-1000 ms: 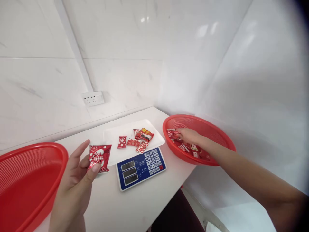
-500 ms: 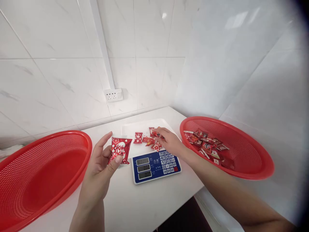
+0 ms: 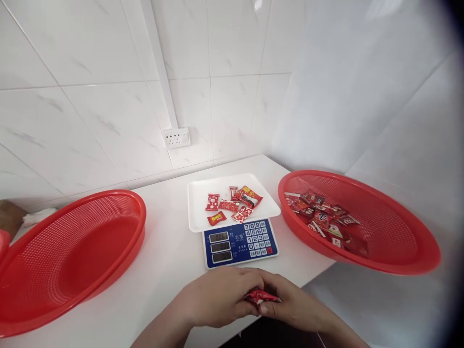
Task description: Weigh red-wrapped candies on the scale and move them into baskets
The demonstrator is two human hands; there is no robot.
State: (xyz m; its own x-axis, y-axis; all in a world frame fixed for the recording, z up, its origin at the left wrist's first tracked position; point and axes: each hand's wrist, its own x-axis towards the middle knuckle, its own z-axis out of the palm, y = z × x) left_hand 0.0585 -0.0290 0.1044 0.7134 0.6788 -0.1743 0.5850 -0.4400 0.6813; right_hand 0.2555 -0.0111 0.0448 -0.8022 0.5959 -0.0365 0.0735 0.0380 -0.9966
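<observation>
Both hands meet low at the table's front edge, just below the scale. My left hand (image 3: 217, 296) is curled with its fingers closed on a red sweet packet (image 3: 260, 295). My right hand (image 3: 290, 305) pinches the same packet from the right side. Only a small part of the packet shows between the fingers. Behind the hands stands a blue scale (image 3: 239, 241) with a white tray (image 3: 197, 215) on top. Several red wrapped sweets (image 3: 232, 205) lie on that tray.
A red mesh basket (image 3: 391, 261) at the right holds several red sweets (image 3: 322, 217) and overhangs the table edge. Another red mesh basket (image 3: 72, 251) at the left has nothing visible in it. A wall socket (image 3: 176, 137) sits on the tiled wall behind.
My right hand left the scale tray and came back to the front edge. My left hand lowered with the packet. Both hands now grip the packet together. One more sweet lies on the tray.
</observation>
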